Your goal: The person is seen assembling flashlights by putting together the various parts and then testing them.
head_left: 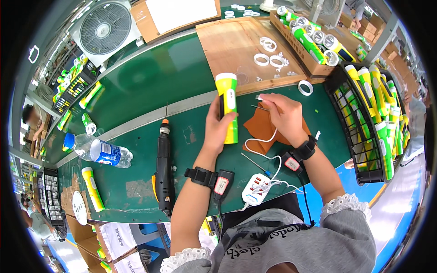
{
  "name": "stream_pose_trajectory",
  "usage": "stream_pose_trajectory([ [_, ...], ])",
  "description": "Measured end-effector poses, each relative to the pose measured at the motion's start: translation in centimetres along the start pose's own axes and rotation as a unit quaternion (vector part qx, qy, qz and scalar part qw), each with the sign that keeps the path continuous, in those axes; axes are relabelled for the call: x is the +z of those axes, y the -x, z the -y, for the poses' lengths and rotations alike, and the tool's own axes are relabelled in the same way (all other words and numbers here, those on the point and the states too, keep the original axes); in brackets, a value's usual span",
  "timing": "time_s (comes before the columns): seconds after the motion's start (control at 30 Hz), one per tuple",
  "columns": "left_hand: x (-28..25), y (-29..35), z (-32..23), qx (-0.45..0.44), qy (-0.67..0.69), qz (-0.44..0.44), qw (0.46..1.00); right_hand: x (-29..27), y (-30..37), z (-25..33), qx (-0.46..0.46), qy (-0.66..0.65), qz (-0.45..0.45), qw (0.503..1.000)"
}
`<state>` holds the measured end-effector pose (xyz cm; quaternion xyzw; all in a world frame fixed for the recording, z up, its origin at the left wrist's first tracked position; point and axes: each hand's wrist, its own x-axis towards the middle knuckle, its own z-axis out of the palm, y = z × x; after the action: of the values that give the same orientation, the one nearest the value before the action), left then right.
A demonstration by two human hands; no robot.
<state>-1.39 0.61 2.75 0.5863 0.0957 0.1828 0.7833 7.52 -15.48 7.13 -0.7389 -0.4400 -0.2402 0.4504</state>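
Observation:
Upright in my left hand [215, 122] is a yellow and green flashlight [231, 91] with a white head. My fingers wrap around its lower body. My right hand [286, 114] pinches a small plug [259, 97] at the end of a white cable [250, 143], a short distance right of the flashlight. The cable runs down to a white multi-port charging hub [255, 190]. Beneath my right hand lies an orange-brown cloth [259, 144]. A thin screwdriver [256, 163] rests near the hub.
A black electric screwdriver [164, 168], a water bottle [102, 151] and another flashlight [93, 189] are on the green table [136, 141]. At right stands a black crate [353, 136] of flashlights. White rings [268, 59] sit on a wooden board [227, 41] beside a flashlight-filled cardboard box [298, 50].

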Motion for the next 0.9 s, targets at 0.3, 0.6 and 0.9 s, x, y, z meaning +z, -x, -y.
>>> stream_pose_trajectory([
  [0.3, 0.9, 0.8, -1.0, -0.055, 0.031, 0.063, 0.996, 0.5, 0.6, 0.3, 0.083, -0.120, 0.050, 0.988],
  [0.6, 1.2, 0.4, -1.2, -0.113, 0.161, 0.091, 0.976, 0.7, 0.7, -0.5, 0.119, -0.104, 0.080, 0.984],
  [0.9, 0.4, 0.5, -0.3, -0.081, 0.264, 0.086, 0.957, 1.1, 0.7, 1.2, -0.069, -0.066, 0.136, 0.986],
])
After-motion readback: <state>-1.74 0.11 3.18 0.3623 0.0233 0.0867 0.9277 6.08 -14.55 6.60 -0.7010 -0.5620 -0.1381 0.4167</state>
